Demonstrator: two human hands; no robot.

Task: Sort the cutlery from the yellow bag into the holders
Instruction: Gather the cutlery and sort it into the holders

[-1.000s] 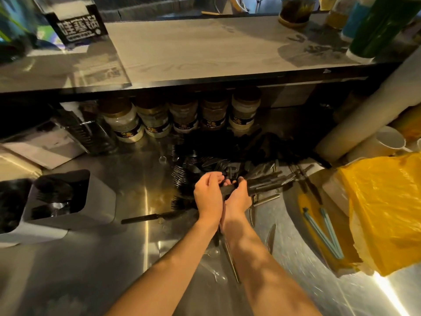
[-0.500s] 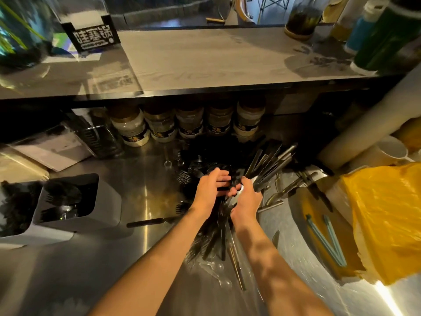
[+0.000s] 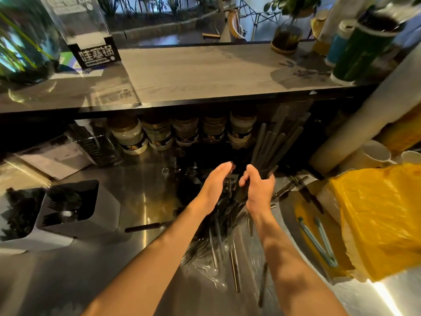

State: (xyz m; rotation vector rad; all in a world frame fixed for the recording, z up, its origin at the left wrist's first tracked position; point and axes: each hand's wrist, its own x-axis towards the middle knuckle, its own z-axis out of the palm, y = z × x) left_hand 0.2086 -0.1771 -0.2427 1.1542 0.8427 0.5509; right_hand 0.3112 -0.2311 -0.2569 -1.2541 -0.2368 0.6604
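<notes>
Nearest the camera, two bare forearms reach forward over a brushed stainless-steel counter (image 3: 75, 265). Between them lies a loose heap of dark metal cutlery (image 3: 227, 236), long handles pointing toward the viewer, with some clear plastic spoons (image 3: 211, 270) among them. A single black-handled utensil (image 3: 145, 227) lies apart to the left of the heap.

The right hand (image 3: 258, 190) is closed around a bundle of long dark metal handles (image 3: 273, 144), which fan upward and away from the fist. The left hand (image 3: 216, 181) sits just beside it, fingers curled loosely over the top of the heap; whether it actually grips a piece cannot be told.

At the right, a crumpled yellow plastic bag (image 3: 376, 215) lies on its side, with two pale blue straws (image 3: 319, 242) on the brown surface just in front of it. At the left stand the holders: a grey square cutlery holder (image 3: 75, 208) tilted toward the viewer with dark forks inside, and beside it another holder (image 3: 16, 213) filled with dark pieces, too dim to make out.

Farther back, under a grey wooden shelf (image 3: 193, 71), a row of five lidded glass jars (image 3: 182, 133) stands against the wall. White mugs (image 3: 376, 153) sit at the far right.
</notes>
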